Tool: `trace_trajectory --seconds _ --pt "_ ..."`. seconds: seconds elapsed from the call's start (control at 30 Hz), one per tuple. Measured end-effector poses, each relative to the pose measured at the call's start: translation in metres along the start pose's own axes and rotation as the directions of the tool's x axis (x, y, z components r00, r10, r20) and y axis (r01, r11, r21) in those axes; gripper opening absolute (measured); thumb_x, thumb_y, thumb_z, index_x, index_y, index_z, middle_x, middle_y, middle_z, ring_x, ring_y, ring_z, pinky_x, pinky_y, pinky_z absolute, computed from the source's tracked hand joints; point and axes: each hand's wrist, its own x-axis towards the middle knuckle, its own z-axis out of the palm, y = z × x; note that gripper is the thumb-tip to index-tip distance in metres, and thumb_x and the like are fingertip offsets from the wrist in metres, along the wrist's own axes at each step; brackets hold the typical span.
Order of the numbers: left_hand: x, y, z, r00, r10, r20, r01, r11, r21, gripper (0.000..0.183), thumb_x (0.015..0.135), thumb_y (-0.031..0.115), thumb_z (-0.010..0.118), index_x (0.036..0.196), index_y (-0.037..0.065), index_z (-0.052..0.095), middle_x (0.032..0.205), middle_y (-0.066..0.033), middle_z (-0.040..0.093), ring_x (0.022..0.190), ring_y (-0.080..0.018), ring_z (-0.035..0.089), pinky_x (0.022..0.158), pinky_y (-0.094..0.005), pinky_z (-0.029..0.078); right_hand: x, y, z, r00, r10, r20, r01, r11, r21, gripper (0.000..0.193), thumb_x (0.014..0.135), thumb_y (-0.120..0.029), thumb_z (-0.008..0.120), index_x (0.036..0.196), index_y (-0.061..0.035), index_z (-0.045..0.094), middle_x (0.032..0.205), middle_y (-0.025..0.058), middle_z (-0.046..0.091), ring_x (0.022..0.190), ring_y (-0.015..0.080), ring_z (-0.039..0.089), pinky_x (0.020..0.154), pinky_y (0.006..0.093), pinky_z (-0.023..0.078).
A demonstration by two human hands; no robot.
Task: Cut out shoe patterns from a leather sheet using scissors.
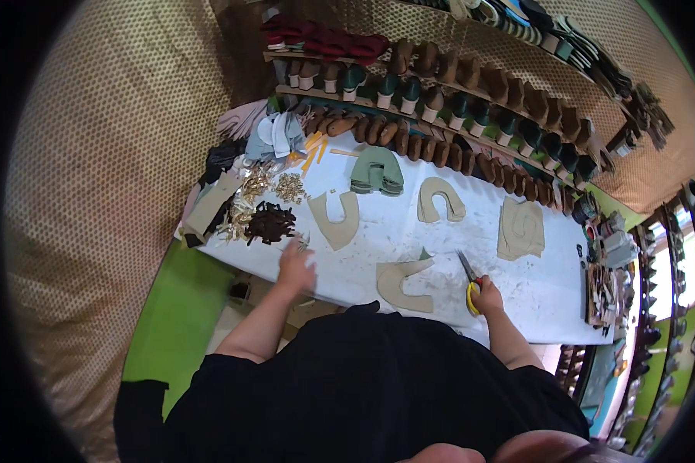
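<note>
In my right hand (487, 295) is a pair of scissors (472, 297) with yellow handles, its blades pointing away from me over the table. My left hand (295, 267) hovers by the near edge, beside a pile of small dark brown pieces (270, 222); its fingers are smeared by motion. Between my hands lies a beige U-shaped piece (409, 299), with a small green scrap (425, 253) at its tip. Two more curved beige pieces (337, 222) (441, 202) rest farther back. Stacked green U-shaped pieces (376, 171) sit behind them.
Beige sheets (520, 229) lie at the right of the white table (363, 266). Small gold pieces (289, 187) are heaped at left, near yellow strips (314, 152). Shoe lasts (415, 147) line the back; racks (448, 81) of shoes rise behind. A box of tools (604, 297) stands at right.
</note>
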Motion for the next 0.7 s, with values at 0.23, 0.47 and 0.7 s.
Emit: trace_trajectory --seconds 0.23,0.47,0.7 --pt "-0.008 0.051 0.018 0.898 0.200 0.392 -0.222 0.975 0.011 0.050 0.074 0.032 0.071 0.121 0.019 0.059 0.154 -0.0225 0.024 0.138 -0.0487 0.027 0.109 -0.0575 0.029 -0.015 0.015 0.014 0.993 0.089 -0.083 -0.076 0.985 0.155 0.055 0.082 -0.035 0.068 0.122 -0.0065 0.043 0.108 0.0268 0.062 0.101 0.0439 0.061 0.088 0.0475 0.050" --pt "0.006 0.098 0.046 0.904 0.085 0.420 -0.132 0.988 0.084 0.057 0.079 0.038 0.067 0.130 0.015 0.055 0.155 -0.0234 0.022 0.141 -0.0476 0.022 0.110 -0.0590 0.025 -0.012 0.052 0.008 0.995 -0.011 0.095 -0.008 0.981 0.194 0.071 0.064 -0.047 0.082 0.109 -0.0069 0.046 0.090 0.0224 0.067 0.087 0.0396 0.066 0.077 0.0438 0.053" --pt "-0.006 0.170 0.098 0.885 -0.063 0.462 -0.002 0.990 0.139 0.082 0.082 0.050 0.065 0.144 0.004 0.039 0.158 -0.0234 0.015 0.145 -0.0450 0.014 0.113 -0.0591 0.021 -0.012 0.088 -0.022 0.990 -0.053 0.132 0.025 0.978 0.207 0.068 0.063 -0.044 0.082 0.110 -0.0066 0.048 0.092 0.0178 0.066 0.086 0.0340 0.066 0.077 0.0390 0.052"
